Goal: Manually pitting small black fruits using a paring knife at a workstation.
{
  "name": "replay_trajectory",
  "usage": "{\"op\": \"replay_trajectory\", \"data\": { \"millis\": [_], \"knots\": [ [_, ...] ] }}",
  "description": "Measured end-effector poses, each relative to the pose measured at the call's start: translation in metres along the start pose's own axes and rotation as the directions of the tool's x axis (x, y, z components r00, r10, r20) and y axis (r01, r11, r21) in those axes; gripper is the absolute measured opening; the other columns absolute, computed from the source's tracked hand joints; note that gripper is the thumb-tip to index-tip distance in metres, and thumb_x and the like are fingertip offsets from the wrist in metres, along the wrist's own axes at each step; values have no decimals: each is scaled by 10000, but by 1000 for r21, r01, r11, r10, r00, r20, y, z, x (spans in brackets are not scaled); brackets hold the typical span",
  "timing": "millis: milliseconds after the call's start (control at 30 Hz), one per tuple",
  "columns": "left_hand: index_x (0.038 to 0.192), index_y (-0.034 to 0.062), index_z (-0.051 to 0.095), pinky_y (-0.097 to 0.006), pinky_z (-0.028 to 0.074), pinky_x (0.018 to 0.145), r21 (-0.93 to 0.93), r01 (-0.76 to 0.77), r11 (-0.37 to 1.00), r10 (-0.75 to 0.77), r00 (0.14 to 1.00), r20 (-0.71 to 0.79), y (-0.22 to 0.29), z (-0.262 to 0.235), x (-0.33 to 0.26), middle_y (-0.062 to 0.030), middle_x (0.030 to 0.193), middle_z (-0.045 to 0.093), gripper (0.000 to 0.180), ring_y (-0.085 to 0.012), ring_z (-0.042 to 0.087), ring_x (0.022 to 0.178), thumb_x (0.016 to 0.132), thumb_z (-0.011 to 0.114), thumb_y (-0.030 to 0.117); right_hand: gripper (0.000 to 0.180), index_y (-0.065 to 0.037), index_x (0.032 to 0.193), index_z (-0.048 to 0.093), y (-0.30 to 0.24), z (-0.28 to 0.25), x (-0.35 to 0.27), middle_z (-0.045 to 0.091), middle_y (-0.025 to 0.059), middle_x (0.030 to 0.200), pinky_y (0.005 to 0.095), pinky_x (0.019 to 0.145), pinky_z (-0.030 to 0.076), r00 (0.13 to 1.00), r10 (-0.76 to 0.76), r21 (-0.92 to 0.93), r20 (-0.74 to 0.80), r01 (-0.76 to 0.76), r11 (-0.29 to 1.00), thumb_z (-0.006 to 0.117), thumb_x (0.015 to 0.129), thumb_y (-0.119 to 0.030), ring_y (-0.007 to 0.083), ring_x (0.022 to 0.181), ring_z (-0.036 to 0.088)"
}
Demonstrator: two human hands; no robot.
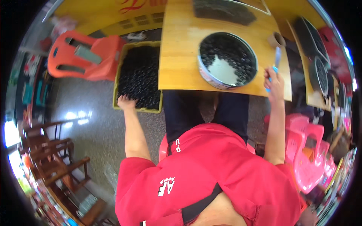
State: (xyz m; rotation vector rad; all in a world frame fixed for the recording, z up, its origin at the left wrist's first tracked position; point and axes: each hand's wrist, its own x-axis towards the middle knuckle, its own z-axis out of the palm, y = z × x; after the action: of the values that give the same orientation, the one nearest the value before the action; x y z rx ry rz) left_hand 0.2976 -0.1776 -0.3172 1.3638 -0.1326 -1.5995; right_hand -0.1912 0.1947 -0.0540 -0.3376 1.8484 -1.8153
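My right hand point(274, 83) is closed round the blue handle of a knife point(278, 57), whose blade points up and away over the table's right side. To its left stands a round tub point(207, 75), part-filled with small, dark, shiny pieces that leave a patch of the pale bottom bare. My left hand point(126, 102) reaches down to the near left corner of a yellow crate point(160, 106). Its fingers look apart and lie against the dark, rounded pieces point(139, 75) that fill the crate; the fingertips are hard to make out.
The wooden table point(177, 56) carries a small brown roll point(276, 40) and a dark tray-like thing point(224, 11). An orange plastic chair point(107, 52) adjoins the crate. Pink chairs point(301, 150) stand at my right, wooden chairs point(56, 158) at my left.
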Motion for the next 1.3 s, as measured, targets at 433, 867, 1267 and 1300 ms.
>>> {"op": "replay_trajectory", "data": {
  "millis": [433, 867, 1267, 1300],
  "knots": [
    [1154, -15, 589, -210, 458, 723, 166, -814, 557, 84, 254, 963, 26, 218, -292, -90, 1041, 664, 232, -124, 611, 847, 946, 571, 87, 266, -24, 897, 647, 36, 4, 10, 573, -27, 684, 180, 485, 322, 937, -246, -44, -249, 243, 969, 615, 947, -283, 11, 543, 423],
    [976, 52, 621, -413, 488, 786, -379, -794, -476, -547, -70, 834, -98, 318, -346, -125, 949, 648, 201, -321, 627, 917, 814, 652, 167, 251, -12, 925, 625, 47, 1, 10, 574, -14, 705, 171, 459, 295, 922, -332, 43, -199, 347, 937, 584, 966, -256, 11, 514, 399],
    [1067, -14, 604, -208, 452, 671, 309, -869, 387, -558, 46, 828, -80, 304, -354, 12, 864, 607, 248, -47, 550, 778, 850, 687, 71, 256, -14, 908, 639, 27, 4, 0, 585, -15, 708, 180, 480, 319, 927, -318, 57, -199, 335, 941, 601, 957, -263, 12, 542, 416],
    [1067, -3, 602, -205, 453, 679, 358, -805, 473, -546, 51, 836, -75, 302, -363, 11, 873, 612, 247, -49, 555, 780, 849, 693, 72, 251, -11, 926, 634, 19, 5, -5, 585, -8, 724, 169, 467, 295, 922, -343, 29, -178, 353, 935, 602, 957, -258, 9, 534, 407]
  ]
}}
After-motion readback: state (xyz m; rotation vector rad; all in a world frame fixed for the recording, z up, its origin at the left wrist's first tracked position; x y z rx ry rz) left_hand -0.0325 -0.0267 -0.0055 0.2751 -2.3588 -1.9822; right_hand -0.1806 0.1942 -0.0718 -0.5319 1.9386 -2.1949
